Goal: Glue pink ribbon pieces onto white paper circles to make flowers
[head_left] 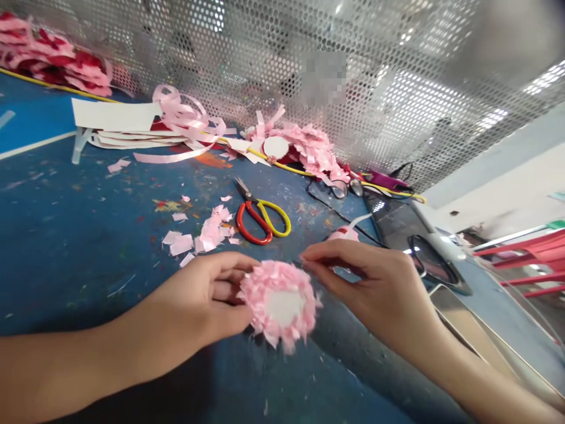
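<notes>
- A pink ribbon flower [281,306] with a bare white disc at its centre is held just above a blue table [66,247], between the two hands.
- The left hand [207,303] is closed on the flower's left edge, thumb in front and fingers curled behind it.
- The right hand [375,282] is brought to the flower's upper right edge, thumb and forefinger pinched together; a small pink piece may be pinched there, but this cannot be told for certain.
- Just beyond the right hand, a small roll of pink ribbon [344,234] lies on the table.
- Beyond the left hand, red and yellow scissors [260,218] lie shut, with cut pink scraps [207,232] to their left.
- Further off, past both hands, loose ribbon strips [180,121] and a heap of pink petals [309,147] are set against a perforated metal screen [397,88].
- Judged from the frame, petals are being laid ring by ring towards the white centre.
- The step is best done with the flower kept steady and flat, each piece pressed close beside the last ring so that no white gap is left.
</notes>
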Available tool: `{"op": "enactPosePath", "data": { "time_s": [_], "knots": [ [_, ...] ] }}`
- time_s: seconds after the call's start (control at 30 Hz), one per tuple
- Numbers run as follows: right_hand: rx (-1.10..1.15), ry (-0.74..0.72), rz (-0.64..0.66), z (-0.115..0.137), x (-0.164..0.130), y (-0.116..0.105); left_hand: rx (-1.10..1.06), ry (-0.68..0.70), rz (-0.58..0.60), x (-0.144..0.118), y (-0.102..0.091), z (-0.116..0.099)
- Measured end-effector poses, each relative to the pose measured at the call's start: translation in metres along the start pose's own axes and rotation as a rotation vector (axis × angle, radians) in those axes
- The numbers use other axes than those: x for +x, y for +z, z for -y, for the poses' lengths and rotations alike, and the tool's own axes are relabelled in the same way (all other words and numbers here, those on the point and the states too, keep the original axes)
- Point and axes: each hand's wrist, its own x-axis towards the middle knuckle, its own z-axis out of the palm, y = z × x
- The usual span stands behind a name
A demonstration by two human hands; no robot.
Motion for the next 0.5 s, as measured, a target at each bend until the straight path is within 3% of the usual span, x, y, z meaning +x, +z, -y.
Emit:
{"op": "enactPosePath", "data": {
  "time_s": [0.2, 0.37, 0.5],
  "knots": [
    [0.19, 0.116, -0.039, -0.001, 0.0, -0.004, -0.097, -0.069, -0.044, 0.001, 0.0, -0.01],
    [0.254, 0.072, 0.006, 0.004, 0.001, 0.001, -0.099, 0.021, 0.047, 0.002, -0.002, 0.0],
    [0.2, 0.006, 0.017, 0.009, -0.001, 0.007, 0.01, 0.014, 0.093, -0.001, -0.003, -0.001]
  ]
}}
